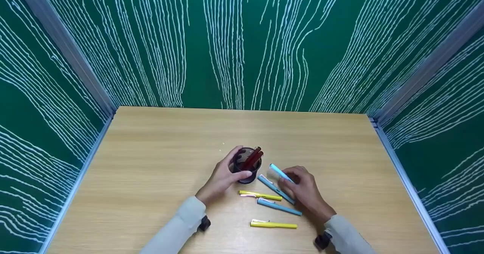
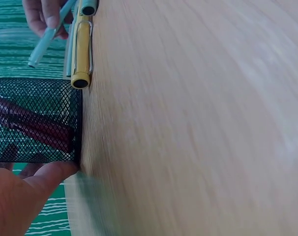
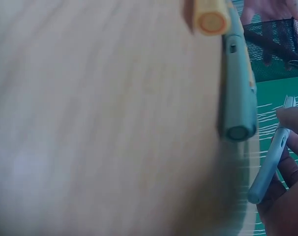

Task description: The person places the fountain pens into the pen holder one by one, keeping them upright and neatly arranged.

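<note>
Near the middle of the table stands a black mesh pen cup [image 1: 247,176] with dark red pens [image 1: 252,158] leaning in it. My left hand [image 1: 224,174] grips the cup from its left side, the thumb across the front. To the right of the cup, my right hand [image 1: 305,188] pinches a light blue pen [image 1: 279,172] above the tabletop; the right wrist view shows this blue pen [image 3: 271,164] between thumb and fingers. Two blue pens [image 1: 279,206] and two yellow pens [image 1: 273,225] lie on the table in front of the cup and beside the right hand.
The wooden table [image 1: 159,140] is bordered by green walls [image 1: 196,50] with white wavy lines and by grey metal posts [image 1: 64,38]. Small pale specks lie left of the cup. A dark wrist camera [image 1: 204,223] is strapped under the left sleeve, another [image 1: 322,241] by the right.
</note>
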Demonstrator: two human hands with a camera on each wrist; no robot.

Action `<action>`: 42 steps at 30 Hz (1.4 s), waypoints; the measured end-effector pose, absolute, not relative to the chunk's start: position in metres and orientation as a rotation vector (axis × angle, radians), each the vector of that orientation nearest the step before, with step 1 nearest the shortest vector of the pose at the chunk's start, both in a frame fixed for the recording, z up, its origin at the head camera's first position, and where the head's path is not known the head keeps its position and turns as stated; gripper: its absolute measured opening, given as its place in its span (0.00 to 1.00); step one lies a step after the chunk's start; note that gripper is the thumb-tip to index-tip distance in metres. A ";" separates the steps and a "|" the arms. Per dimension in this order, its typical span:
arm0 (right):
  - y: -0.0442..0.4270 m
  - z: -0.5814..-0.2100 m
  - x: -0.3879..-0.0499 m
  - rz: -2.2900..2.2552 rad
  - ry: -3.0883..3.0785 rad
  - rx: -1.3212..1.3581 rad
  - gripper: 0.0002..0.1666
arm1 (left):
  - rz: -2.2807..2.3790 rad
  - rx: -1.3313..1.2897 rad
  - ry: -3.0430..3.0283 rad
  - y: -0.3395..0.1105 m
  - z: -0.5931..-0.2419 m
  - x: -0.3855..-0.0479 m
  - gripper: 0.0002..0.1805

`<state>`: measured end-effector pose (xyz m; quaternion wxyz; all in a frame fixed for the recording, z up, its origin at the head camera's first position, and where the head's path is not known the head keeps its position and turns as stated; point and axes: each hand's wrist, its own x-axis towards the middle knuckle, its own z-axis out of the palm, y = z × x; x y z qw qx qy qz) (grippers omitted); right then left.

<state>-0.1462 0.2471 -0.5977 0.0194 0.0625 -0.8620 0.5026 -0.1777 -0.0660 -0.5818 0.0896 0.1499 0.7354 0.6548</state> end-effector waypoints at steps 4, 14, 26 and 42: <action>0.246 -0.589 -0.148 1.624 -2.648 0.146 0.11 | 1.969 0.474 2.173 -0.066 -0.582 -0.179 0.50; 0.250 -0.564 -0.153 1.582 -2.586 0.220 0.09 | 1.947 0.440 2.179 -0.067 -0.582 -0.177 0.51; 0.248 -0.529 -0.160 1.471 -2.542 0.242 0.12 | 1.954 0.419 2.160 -0.067 -0.580 -0.177 0.51; 0.234 -0.504 -0.162 1.520 -2.486 0.303 0.11 | 1.941 0.440 2.205 -0.065 -0.580 -0.179 0.51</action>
